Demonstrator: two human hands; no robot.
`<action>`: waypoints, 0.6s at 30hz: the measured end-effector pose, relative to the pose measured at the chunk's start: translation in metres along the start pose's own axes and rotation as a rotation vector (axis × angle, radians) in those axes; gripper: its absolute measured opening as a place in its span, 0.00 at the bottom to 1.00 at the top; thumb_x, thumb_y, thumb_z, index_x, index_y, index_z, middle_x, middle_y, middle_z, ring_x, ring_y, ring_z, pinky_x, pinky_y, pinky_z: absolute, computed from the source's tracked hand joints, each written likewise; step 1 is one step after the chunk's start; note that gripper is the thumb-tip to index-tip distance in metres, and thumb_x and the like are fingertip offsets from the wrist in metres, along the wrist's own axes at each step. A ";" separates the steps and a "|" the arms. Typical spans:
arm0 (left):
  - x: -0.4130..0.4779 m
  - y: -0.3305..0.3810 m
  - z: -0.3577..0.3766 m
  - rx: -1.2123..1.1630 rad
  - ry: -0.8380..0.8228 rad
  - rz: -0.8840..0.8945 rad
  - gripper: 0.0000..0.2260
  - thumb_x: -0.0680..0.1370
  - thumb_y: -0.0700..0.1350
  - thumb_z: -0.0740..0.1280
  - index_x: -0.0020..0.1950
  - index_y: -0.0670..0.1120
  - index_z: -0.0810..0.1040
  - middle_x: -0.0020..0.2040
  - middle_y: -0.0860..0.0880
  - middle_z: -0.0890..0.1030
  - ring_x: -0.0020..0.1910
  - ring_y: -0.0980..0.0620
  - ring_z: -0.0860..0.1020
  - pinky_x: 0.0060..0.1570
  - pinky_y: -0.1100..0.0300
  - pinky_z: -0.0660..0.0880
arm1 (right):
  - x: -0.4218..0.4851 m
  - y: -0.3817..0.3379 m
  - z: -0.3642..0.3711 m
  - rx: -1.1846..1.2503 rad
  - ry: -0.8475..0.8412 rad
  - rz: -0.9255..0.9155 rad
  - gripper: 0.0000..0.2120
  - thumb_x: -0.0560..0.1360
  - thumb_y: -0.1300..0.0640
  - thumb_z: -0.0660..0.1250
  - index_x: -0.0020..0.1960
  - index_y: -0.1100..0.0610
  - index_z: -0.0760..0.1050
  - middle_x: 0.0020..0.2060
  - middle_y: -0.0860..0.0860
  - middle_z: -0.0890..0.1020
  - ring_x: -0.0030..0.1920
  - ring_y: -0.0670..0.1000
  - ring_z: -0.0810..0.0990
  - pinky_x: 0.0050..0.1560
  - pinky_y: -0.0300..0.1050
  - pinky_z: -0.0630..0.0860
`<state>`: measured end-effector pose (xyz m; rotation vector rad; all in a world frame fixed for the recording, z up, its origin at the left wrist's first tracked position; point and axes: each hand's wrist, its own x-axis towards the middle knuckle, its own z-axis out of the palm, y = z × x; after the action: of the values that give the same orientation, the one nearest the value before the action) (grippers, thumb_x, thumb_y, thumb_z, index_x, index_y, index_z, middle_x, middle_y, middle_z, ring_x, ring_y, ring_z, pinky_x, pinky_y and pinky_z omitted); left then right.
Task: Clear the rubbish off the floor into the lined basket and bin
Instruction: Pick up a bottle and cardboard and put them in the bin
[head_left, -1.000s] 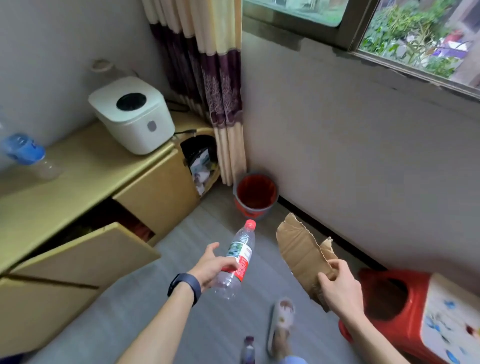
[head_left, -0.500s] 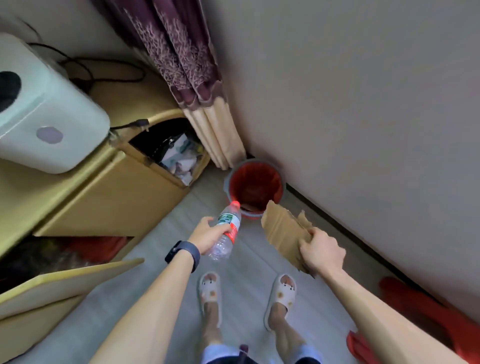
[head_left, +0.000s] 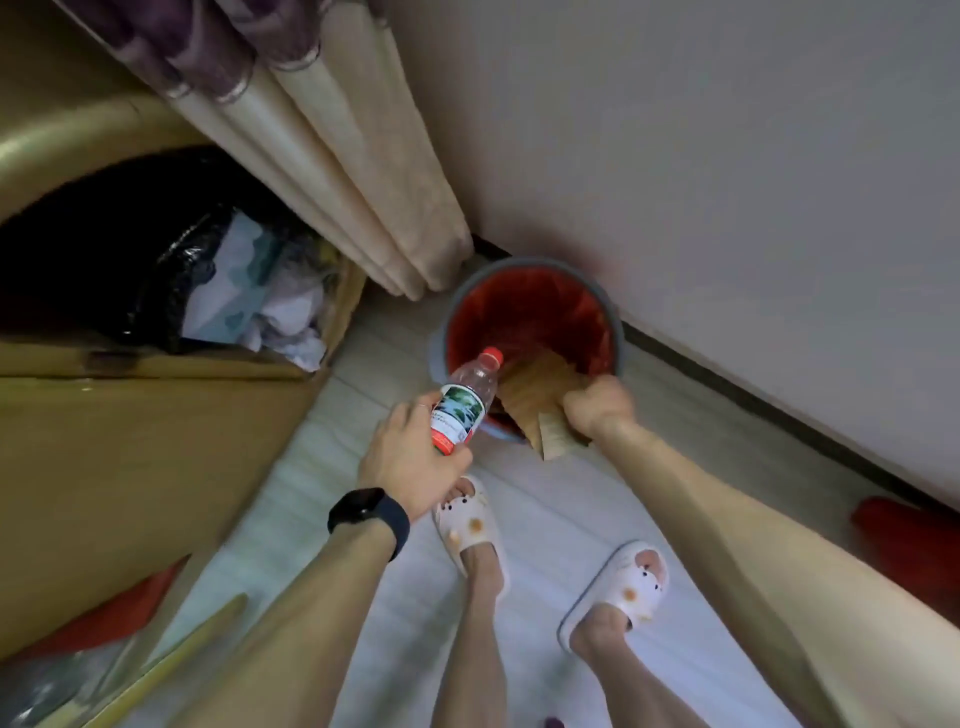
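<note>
**A:** Hands?

**B:** Left hand (head_left: 410, 457) wrapped round the lower half of a clear plastic bottle (head_left: 465, 405), with the red cap pointing away from the body. Right hand (head_left: 597, 408) fisted on a torn piece of cardboard (head_left: 535, 395).

**A:** Where's the rubbish relative to the bin?

**B:** The bin (head_left: 530, 306) sits just ahead of both hands: grey rim, red liner. The far end of the cardboard is down inside the liner. The bottle cap is over the near rim, but the bottle is not inside.

**A:** Floor and room?

**B:** Pale grey floor (head_left: 545, 519) with faint plank lines under both hands. Off-white wall (head_left: 701, 156) ahead and to the right of the right hand, with a dark skirting strip (head_left: 779, 410) at its base; the bin stands close against it. Curtain (head_left: 363, 171) hem hangs just left of the bin. Left of the left hand is a tan cabinet (head_left: 130, 441). Beyond that hand is a black bag (head_left: 156, 260) holding crumpled paper.

**A:** Anything else?

**B:** Black watch (head_left: 369, 514) on the left wrist. White slippers (head_left: 470, 525) on both feet, nearer the body than the hands. Something red (head_left: 909, 540) on the floor far right of the right arm, cut off by the edge; can't tell what.
</note>
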<state>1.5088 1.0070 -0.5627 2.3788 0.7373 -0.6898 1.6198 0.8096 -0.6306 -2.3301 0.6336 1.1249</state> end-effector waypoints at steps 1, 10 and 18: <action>0.008 -0.013 0.004 0.036 -0.022 0.020 0.29 0.68 0.55 0.68 0.69 0.56 0.68 0.62 0.49 0.73 0.60 0.44 0.74 0.56 0.51 0.74 | 0.010 0.000 0.019 0.023 -0.013 0.048 0.21 0.75 0.54 0.66 0.64 0.65 0.75 0.61 0.62 0.80 0.61 0.62 0.78 0.58 0.48 0.74; 0.029 -0.033 -0.006 0.199 -0.067 0.159 0.31 0.70 0.55 0.68 0.72 0.54 0.66 0.67 0.50 0.71 0.62 0.45 0.71 0.55 0.52 0.72 | 0.011 0.027 0.059 -0.666 -0.050 -0.374 0.22 0.82 0.44 0.50 0.64 0.51 0.76 0.68 0.59 0.71 0.69 0.60 0.66 0.68 0.52 0.65; 0.027 -0.003 -0.001 0.309 -0.101 0.256 0.30 0.71 0.55 0.66 0.71 0.54 0.65 0.65 0.51 0.71 0.61 0.46 0.71 0.55 0.53 0.71 | -0.011 0.052 0.029 -0.825 -0.199 -0.516 0.23 0.80 0.39 0.50 0.74 0.40 0.64 0.77 0.49 0.61 0.75 0.56 0.56 0.71 0.55 0.60</action>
<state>1.5264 1.0195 -0.5791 2.6294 0.2907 -0.8557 1.5663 0.7882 -0.6486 -2.7056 -0.6053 1.4962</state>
